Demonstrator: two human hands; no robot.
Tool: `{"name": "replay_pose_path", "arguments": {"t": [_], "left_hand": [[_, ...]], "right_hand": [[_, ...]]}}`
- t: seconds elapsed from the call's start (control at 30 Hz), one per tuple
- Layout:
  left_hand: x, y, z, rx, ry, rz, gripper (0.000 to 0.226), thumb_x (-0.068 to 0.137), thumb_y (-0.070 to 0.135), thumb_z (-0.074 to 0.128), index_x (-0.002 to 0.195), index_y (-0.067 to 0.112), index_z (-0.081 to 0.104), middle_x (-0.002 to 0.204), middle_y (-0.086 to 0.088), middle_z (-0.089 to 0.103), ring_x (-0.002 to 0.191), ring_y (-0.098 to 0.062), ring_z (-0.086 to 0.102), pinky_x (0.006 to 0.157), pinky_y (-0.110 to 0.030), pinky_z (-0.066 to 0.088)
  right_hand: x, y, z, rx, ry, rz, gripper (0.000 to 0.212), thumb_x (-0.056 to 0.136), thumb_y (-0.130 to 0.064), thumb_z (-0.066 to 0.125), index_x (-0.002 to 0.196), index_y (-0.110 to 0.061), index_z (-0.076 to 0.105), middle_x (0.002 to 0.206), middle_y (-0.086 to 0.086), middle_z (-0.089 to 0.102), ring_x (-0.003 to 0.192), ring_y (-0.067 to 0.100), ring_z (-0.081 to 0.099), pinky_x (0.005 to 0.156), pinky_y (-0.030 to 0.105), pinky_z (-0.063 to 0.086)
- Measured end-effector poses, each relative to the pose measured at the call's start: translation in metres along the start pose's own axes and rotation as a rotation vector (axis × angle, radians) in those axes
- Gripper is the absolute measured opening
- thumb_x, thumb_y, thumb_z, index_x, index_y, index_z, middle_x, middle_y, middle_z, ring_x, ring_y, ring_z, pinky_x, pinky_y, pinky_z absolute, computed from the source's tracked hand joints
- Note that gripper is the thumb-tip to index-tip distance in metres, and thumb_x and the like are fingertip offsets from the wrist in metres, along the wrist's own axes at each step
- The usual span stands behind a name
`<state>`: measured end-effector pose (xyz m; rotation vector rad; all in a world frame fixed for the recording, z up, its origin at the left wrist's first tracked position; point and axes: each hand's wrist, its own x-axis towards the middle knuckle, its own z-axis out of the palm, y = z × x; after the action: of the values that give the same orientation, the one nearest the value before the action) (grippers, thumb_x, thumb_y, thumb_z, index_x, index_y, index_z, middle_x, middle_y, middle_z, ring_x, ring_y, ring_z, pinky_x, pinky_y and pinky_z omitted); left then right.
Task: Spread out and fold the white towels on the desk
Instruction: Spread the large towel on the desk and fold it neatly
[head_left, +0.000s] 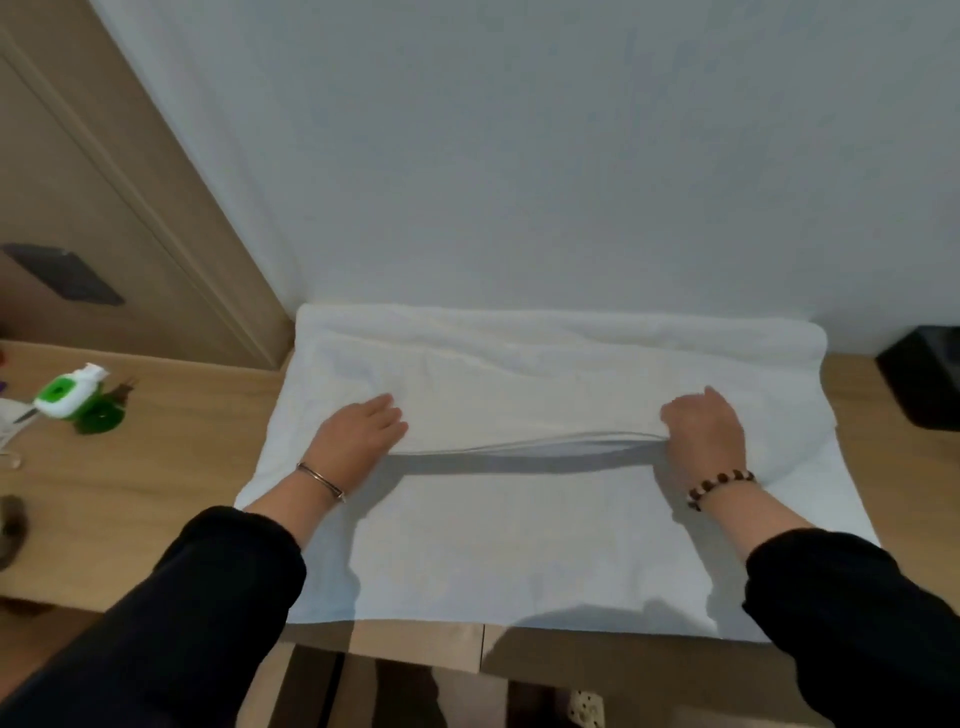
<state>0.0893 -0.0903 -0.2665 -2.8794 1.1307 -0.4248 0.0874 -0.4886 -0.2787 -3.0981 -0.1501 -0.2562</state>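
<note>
A large white towel (519, 545) lies spread over the wooden desk (171, 467), reaching from the back wall to the front edge. A folded-over layer of it is lifted a little across the middle, casting a dark shadow band beneath. My left hand (358, 434) holds the left end of that raised edge, fingers pointing right over the cloth. My right hand (706, 434) grips the right end of the same edge with curled fingers. Both wrists wear bracelets, and both arms are in black sleeves.
A white and green bottle (70, 397) lies on the desk at the left beside a green round object (98, 418). A black box (924, 382) stands at the right by the wall. A wooden panel (130, 208) rises at the back left.
</note>
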Motion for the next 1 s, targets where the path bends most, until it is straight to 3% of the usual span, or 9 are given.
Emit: {"name": "replay_pose_path", "arguments": {"t": [0.13,0.2,0.27,0.4,0.53,0.67,0.8,0.93,1.0], "left_hand": [[-0.025,0.011,-0.016,0.021,0.164,0.077,0.028,0.075,-0.01,0.043,0.065,0.006,0.065,0.067,-0.008,0.062,0.062,-0.026,0.061,0.046,-0.032,0.044],[-0.06,0.031,-0.004,0.047,0.109,0.187,0.021,0.075,-0.001,0.047,0.074,0.01,0.065,0.069,-0.005,0.064,0.062,-0.024,0.061,0.05,-0.031,0.047],[-0.097,0.05,0.007,0.042,0.013,0.168,0.023,0.07,0.004,0.064,0.091,0.014,0.066,0.084,-0.005,0.07,0.073,-0.024,0.067,0.061,-0.032,0.054],[-0.133,0.078,0.019,-0.044,0.006,-0.357,0.065,0.05,-0.002,0.085,0.112,0.01,0.068,0.114,-0.017,0.065,0.1,-0.035,0.064,0.082,-0.047,0.052],[-0.142,0.094,0.014,-0.531,0.232,-1.211,0.056,0.076,-0.007,0.061,0.129,0.007,0.049,0.124,-0.013,0.051,0.106,-0.026,0.051,0.092,-0.034,0.042],[-0.136,0.082,0.006,-1.222,0.531,-1.87,0.041,0.089,-0.004,0.048,0.129,0.007,0.047,0.111,-0.015,0.059,0.08,-0.019,0.055,0.071,-0.027,0.046],[-0.131,0.05,0.0,-1.757,0.751,-2.048,0.026,0.089,0.004,0.057,0.115,0.003,0.057,0.087,-0.011,0.06,0.076,-0.02,0.062,0.07,-0.028,0.05],[-0.116,0.039,0.0,-1.704,0.648,-2.13,0.013,0.085,0.013,0.067,0.082,0.006,0.058,0.068,-0.008,0.054,0.052,-0.016,0.05,0.058,-0.027,0.046],[-0.115,0.031,-0.006,-1.486,0.617,-2.103,0.015,0.089,0.015,0.058,0.092,0.0,0.059,0.074,-0.017,0.057,0.06,-0.023,0.05,0.066,-0.029,0.043]], "right_hand": [[-0.035,-0.012,-0.037,0.021,0.311,-0.216,0.027,0.04,0.018,0.051,0.05,-0.007,0.051,0.053,0.009,0.048,0.054,0.028,0.052,0.062,0.033,0.031],[-0.06,-0.021,-0.023,-0.162,0.014,-0.265,0.024,0.059,0.011,0.061,0.071,-0.01,0.064,0.076,0.008,0.059,0.08,0.03,0.057,0.076,0.04,0.038],[-0.089,-0.033,-0.007,-0.269,-0.379,-0.063,0.04,0.079,-0.004,0.052,0.116,-0.018,0.057,0.125,0.006,0.05,0.125,0.028,0.039,0.111,0.05,0.018],[-0.113,-0.081,0.012,-0.193,-0.472,-0.009,0.078,0.083,0.002,0.044,0.15,-0.013,0.006,0.158,0.014,-0.009,0.145,0.031,-0.008,0.114,0.053,-0.008],[-0.103,-0.15,0.026,-0.024,-0.4,-0.307,0.096,0.078,0.01,0.047,0.151,-0.018,-0.009,0.156,0.012,-0.019,0.145,0.028,-0.013,0.113,0.044,-0.012],[-0.087,-0.215,0.039,0.132,-0.49,-0.374,0.101,0.078,0.016,0.045,0.151,-0.026,-0.01,0.158,0.005,-0.017,0.146,0.022,-0.009,0.116,0.039,-0.006],[-0.082,-0.233,0.051,0.182,-0.536,-0.326,0.091,0.083,0.014,0.041,0.151,-0.028,-0.003,0.159,0.002,-0.012,0.146,0.019,-0.008,0.116,0.038,-0.004],[-0.08,-0.228,0.051,0.196,-0.574,-0.32,0.087,0.086,0.014,0.037,0.152,-0.028,0.0,0.159,-0.003,-0.01,0.146,0.014,-0.007,0.116,0.033,-0.004],[-0.078,-0.228,0.04,0.244,-0.555,-0.288,0.074,0.088,0.01,0.037,0.151,-0.024,0.017,0.158,-0.004,0.009,0.145,0.014,0.01,0.117,0.03,0.002]]}}
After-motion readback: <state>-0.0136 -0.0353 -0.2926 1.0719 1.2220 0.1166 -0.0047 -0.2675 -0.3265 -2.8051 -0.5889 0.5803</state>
